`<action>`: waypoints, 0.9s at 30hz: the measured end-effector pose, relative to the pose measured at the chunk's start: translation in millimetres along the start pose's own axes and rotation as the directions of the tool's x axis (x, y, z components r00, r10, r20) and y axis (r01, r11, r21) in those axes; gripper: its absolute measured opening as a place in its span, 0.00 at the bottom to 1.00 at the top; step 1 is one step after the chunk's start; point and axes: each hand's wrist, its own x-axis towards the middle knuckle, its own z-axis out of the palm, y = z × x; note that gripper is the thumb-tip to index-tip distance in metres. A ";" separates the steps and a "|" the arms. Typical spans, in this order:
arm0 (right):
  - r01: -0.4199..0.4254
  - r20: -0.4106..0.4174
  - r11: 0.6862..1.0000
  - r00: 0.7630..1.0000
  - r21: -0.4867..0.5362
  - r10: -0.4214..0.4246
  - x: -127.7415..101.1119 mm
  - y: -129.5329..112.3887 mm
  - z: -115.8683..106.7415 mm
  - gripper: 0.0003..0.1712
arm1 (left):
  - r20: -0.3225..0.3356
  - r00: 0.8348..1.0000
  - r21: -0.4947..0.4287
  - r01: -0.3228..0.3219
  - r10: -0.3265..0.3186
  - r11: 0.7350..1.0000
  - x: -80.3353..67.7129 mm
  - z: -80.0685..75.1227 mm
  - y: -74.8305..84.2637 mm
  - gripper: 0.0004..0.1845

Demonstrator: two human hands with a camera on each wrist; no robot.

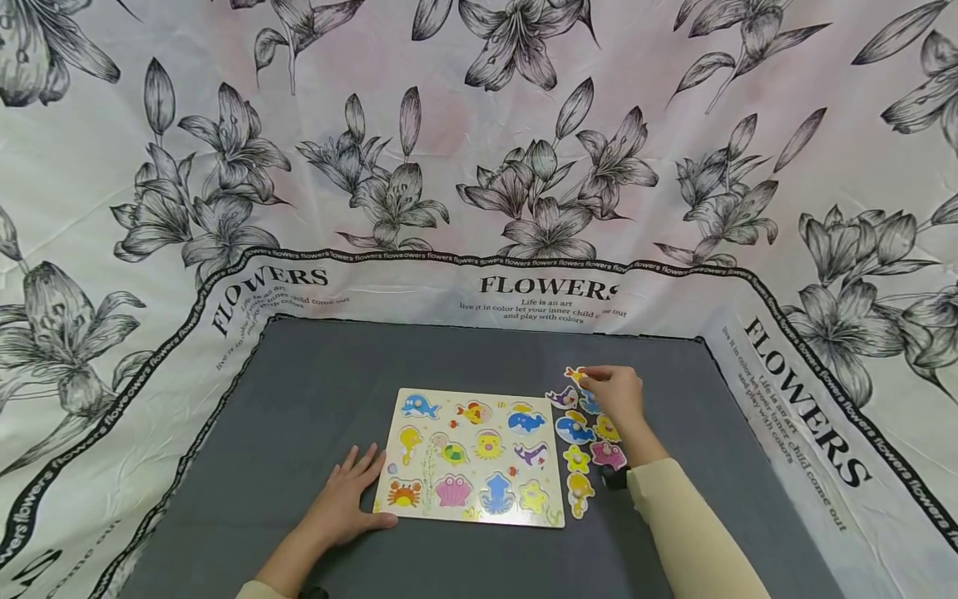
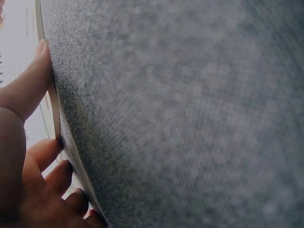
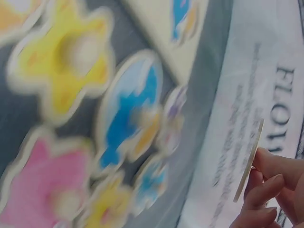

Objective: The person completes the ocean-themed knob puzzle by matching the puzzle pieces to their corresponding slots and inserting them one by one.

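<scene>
A small orange and yellow puzzle piece (image 1: 575, 373) is pinched in the fingertips of the right hand (image 1: 615, 397), lifted just off the far end of a cluster of loose pieces; the right wrist view shows it edge-on as a thin wooden piece (image 3: 249, 161) clamped between the curled fingers (image 3: 266, 190). Below and beside that hand the other loose pieces lie on the grey surface (image 1: 299, 399): a blue whale piece (image 1: 575, 429), a yellow star piece (image 1: 576, 458), a pink piece (image 1: 608, 455) and a yellow seahorse piece (image 1: 580, 492), all just beside the right edge of the puzzle board (image 1: 475, 456). The board lies flat near the middle of the surface, printed with sea animals. The left hand (image 1: 346, 499) rests flat on the surface, fingers spread and straight, its thumb against the board's near left corner. A white cloth with black flowers (image 1: 479, 166) and the word FLOWERS rises around the surface.
</scene>
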 end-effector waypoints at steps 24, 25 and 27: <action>0.185 0.226 0.983 0.957 0.008 -0.182 -40.7 -72.2 116.3 0.06 | -0.020 1.000 0.017 -0.012 0.012 1.000 0.9 0.8 -3.0 0.61; 0.185 0.229 0.983 0.957 -0.003 -0.180 -41.7 -71.4 121.0 0.05 | -0.018 1.000 0.020 -0.013 0.014 1.000 1.1 1.5 -2.8 0.61; 0.188 0.234 0.982 0.956 -0.020 -0.178 -43.1 -69.7 130.1 0.04 | -0.017 1.000 0.018 -0.014 0.014 1.000 1.1 2.6 -2.4 0.61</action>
